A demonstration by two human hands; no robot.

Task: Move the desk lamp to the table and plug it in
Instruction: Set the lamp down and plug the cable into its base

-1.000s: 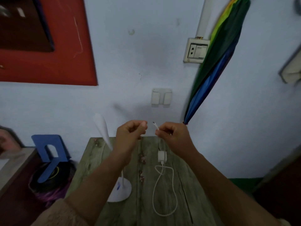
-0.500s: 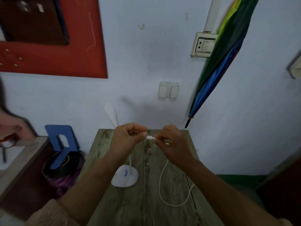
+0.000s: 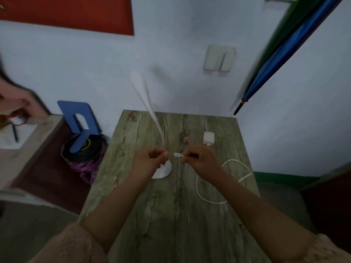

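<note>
We see a small white desk lamp (image 3: 150, 103) standing on the tabletop (image 3: 171, 215), its flat rounded base partly hidden behind our left hand (image 3: 150, 162). A thin neck rises from the base and widens into a slim, paddle-shaped head that leans toward the wall. It looks like light plastic, smooth and a little slippery, with a bendable neck, so we judge the base to be the safe place to hold it, not the neck.

Our left hand has its fingers curled and pinched together just above the base; we cannot tell what, if anything, they grip. Our right hand (image 3: 201, 162) pinches the small white plug (image 3: 177, 154) at the end of a thin white cable (image 3: 209, 198), pointing it toward the left hand, the two close but apart. The cable is soft and limp, lying in a loose loop on the tabletop to the right. A small white boxy charger (image 3: 208, 138) lies beyond the right hand.

The tabletop is greyish-green, wood-grained and weathered-looking. Behind it are a pale blue wall, a white wall switch (image 3: 219, 58), a folded multicoloured umbrella (image 3: 281, 54) and a blue metal bookend (image 3: 79, 122).
</note>
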